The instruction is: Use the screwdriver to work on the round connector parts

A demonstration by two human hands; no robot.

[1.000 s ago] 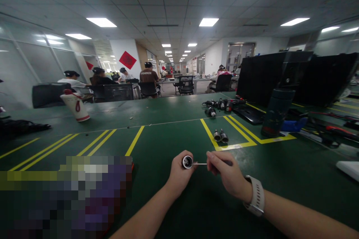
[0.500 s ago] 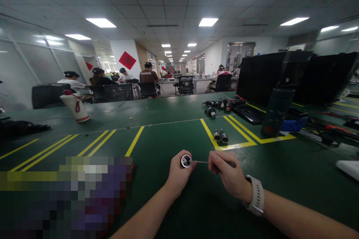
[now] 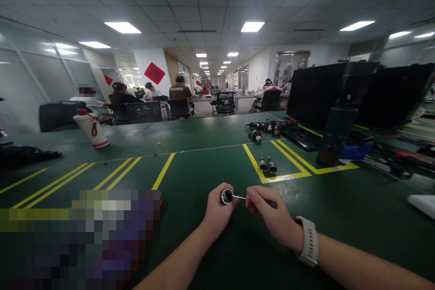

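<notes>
My left hand is wrapped round a short cylindrical connector. Its silver-rimmed open end faces up towards me, with dark parts and small bright spots inside. Between the fingers of my right hand is a thin screwdriver, its dark handle lying back under the palm. The screwdriver's tip meets the connector's rim or opening; how deep it goes I cannot tell. A bit beyond my hands, two metal cylindrical pieces with narrow stems lie inside the yellow tape lines.
Black corded connectors lie farther back, near a dark flat device. A tall dark bottle and black monitors stand at right. A white cup stands at left on the green table. People sit at desks beyond.
My right hand has shifted slightly left, closer to the connector, and the screwdriver now slants more. The connector in my left hand has tilted a little, moving slightly right.
</notes>
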